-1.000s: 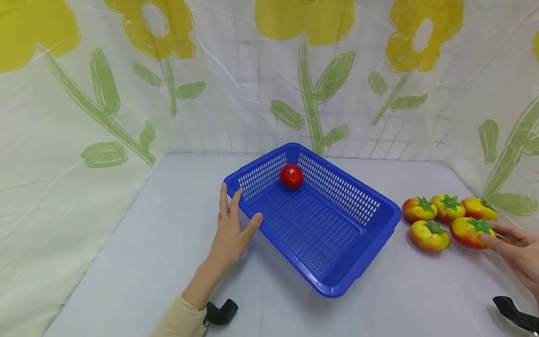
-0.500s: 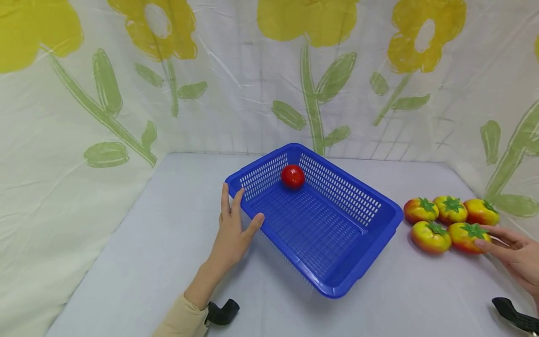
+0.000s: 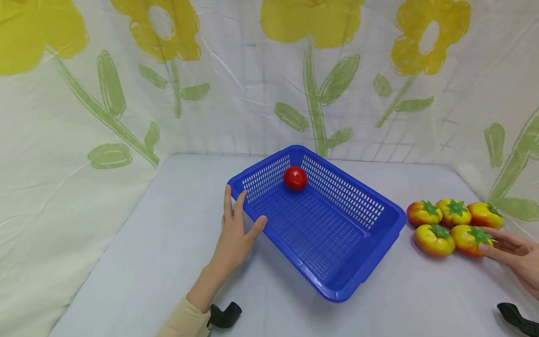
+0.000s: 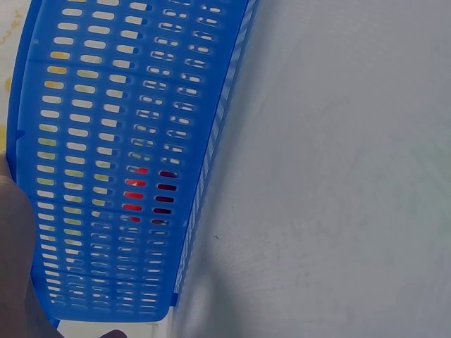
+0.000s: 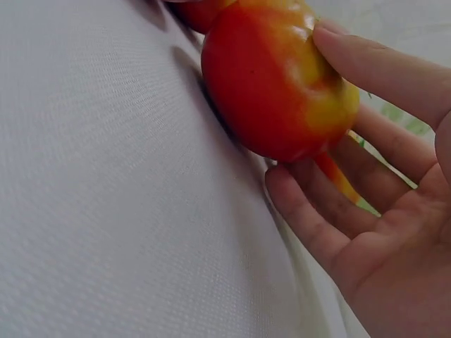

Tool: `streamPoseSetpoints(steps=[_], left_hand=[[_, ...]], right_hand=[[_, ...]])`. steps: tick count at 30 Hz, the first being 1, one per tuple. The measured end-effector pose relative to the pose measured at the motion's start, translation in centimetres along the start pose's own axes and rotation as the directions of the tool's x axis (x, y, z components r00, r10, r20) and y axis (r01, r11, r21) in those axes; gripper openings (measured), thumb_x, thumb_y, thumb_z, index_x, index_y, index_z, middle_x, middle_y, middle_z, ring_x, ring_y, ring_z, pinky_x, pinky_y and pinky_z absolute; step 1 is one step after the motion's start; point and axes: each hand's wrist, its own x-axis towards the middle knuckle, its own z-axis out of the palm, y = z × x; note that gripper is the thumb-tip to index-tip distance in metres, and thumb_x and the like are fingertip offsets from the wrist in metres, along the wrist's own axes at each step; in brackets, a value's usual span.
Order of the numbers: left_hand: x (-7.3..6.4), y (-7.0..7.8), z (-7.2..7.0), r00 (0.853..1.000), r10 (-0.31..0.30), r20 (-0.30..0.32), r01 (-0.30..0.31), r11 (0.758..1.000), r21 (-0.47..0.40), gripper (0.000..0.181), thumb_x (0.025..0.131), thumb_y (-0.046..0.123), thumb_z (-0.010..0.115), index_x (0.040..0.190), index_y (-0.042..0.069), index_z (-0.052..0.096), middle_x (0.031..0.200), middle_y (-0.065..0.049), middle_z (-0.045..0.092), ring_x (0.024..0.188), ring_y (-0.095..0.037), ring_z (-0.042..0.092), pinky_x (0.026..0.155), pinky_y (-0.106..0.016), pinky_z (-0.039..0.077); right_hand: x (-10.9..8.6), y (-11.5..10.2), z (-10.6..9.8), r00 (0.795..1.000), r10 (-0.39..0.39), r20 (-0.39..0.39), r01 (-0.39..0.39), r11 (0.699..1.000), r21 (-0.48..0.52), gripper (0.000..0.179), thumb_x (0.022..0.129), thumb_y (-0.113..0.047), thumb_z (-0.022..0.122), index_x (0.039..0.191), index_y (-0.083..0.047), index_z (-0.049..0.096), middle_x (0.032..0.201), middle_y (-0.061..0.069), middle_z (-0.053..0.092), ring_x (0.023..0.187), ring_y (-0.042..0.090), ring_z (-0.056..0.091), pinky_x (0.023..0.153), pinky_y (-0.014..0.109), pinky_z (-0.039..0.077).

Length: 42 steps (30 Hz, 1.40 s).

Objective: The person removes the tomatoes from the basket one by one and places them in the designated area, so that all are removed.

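My left hand (image 3: 233, 238) lies along the near left rim of a blue plastic basket (image 3: 290, 255), its fingers extended and fingertips right at the rim. A shiny red tomato (image 3: 295, 178) sits in the basket's far corner; in the left wrist view it shows red through the slots. At the far right, my right hand (image 3: 515, 257) holds a yellow-red tomato (image 3: 465, 240) with a green leafy top. The right wrist view has the thumb (image 5: 380, 67) on this tomato's upper side and the other fingers behind and beneath it, low over the cloth.
Several more yellow-red tomatoes (image 3: 433, 241) sit grouped beside the held one, right of the basket. Black curved pieces (image 3: 225, 316) show near each wrist. A white curtain with yellow flowers (image 3: 252, 93) hangs behind the white-covered table (image 3: 177, 196).
The right hand has brought its tomato a little left and down, in against the neighbouring tomato. The left hand and basket keep their places; the head view has shifted slightly.
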Motion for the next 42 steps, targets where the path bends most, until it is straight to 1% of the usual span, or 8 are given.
streamPoseSetpoints(steps=[3,5,12,20,25,34,38,42], left_hand=[[0.0,0.0,0.0,1.000,0.004,-0.002,-0.004,1.000,-0.002,0.085,0.094,0.059,0.054,0.159,0.024,0.013,0.161,0.008,-0.021,0.143,-0.046,0.010,0.096,-0.072,0.031],[0.0,0.1,0.0,1.000,0.006,-0.001,-0.006,1.000,-0.006,0.084,0.094,0.058,0.054,0.159,0.023,0.013,0.161,0.007,-0.021,0.143,-0.047,0.010,0.096,-0.072,0.031],[-0.1,0.1,0.0,1.000,0.007,-0.002,-0.007,1.000,-0.007,0.085,0.094,0.057,0.056,0.159,0.023,0.013,0.161,0.006,-0.021,0.142,-0.048,0.011,0.095,-0.072,0.031],[-0.1,0.1,-0.1,1.000,0.001,-0.010,-0.001,1.000,-0.005,0.084,0.094,0.057,0.055,0.159,0.023,0.014,0.161,0.007,-0.021,0.143,-0.046,0.011,0.096,-0.071,0.032],[-0.1,-0.1,0.0,1.000,-0.002,-0.004,0.002,1.000,-0.010,0.084,0.094,0.058,0.054,0.159,0.025,0.013,0.160,0.010,-0.022,0.143,-0.046,0.010,0.097,-0.071,0.031],[-0.1,0.0,0.0,1.000,-0.003,-0.002,0.003,1.000,-0.006,0.084,0.094,0.058,0.054,0.159,0.024,0.014,0.160,0.008,-0.022,0.143,-0.048,0.011,0.096,-0.072,0.031],[-0.1,0.1,0.0,1.000,-0.009,0.000,0.009,1.000,-0.004,0.084,0.094,0.058,0.054,0.159,0.023,0.014,0.160,0.008,-0.022,0.143,-0.047,0.011,0.096,-0.072,0.031],[-0.1,0.1,0.0,1.000,-0.013,0.002,0.013,1.000,-0.003,0.084,0.094,0.058,0.053,0.159,0.023,0.014,0.160,0.009,-0.022,0.143,-0.047,0.011,0.096,-0.072,0.030]], right_hand=[[-0.2,-0.1,-0.1,0.998,-0.064,-0.012,0.064,0.998,0.000,0.058,0.098,-0.030,0.062,0.149,-0.034,0.035,0.131,-0.024,0.040,0.115,-0.005,0.040,0.094,0.016,0.039],[-0.3,-0.2,-0.1,0.995,-0.096,-0.024,0.096,0.995,0.015,0.054,0.097,-0.024,0.063,0.146,-0.032,0.040,0.121,-0.028,0.042,0.101,-0.012,0.043,0.080,0.008,0.039],[0.1,0.5,-0.1,0.991,-0.115,-0.062,0.118,0.992,0.045,0.061,0.098,-0.023,0.063,0.152,-0.025,0.036,0.124,-0.028,0.045,0.108,-0.013,0.040,0.103,0.011,0.021],[-0.2,-0.7,-0.2,0.982,-0.184,-0.049,0.188,0.975,0.121,0.056,0.100,-0.017,0.059,0.152,-0.019,0.037,0.126,-0.026,0.048,0.109,-0.018,0.044,0.105,0.010,0.019],[-0.4,-0.8,-0.4,0.975,-0.203,-0.089,0.220,0.941,0.258,0.054,0.098,-0.013,0.061,0.148,-0.015,0.042,0.124,-0.021,0.052,0.108,-0.017,0.049,0.108,0.012,0.015],[-0.3,-0.4,-0.5,0.960,-0.231,-0.157,0.270,0.911,0.312,0.047,0.096,-0.006,0.062,0.141,-0.015,0.051,0.116,-0.021,0.059,0.103,-0.014,0.054,0.094,0.005,0.029],[0.1,-0.3,-0.7,0.955,-0.243,-0.169,0.292,0.869,0.400,0.044,0.094,-0.002,0.064,0.137,-0.012,0.055,0.113,-0.018,0.064,0.100,-0.011,0.058,0.080,0.002,0.038],[0.2,-0.4,-0.7,0.955,-0.238,-0.177,0.290,0.876,0.387,0.045,0.095,-0.004,0.064,0.138,-0.009,0.054,0.114,-0.016,0.063,0.099,-0.010,0.059,0.077,0.002,0.040]])
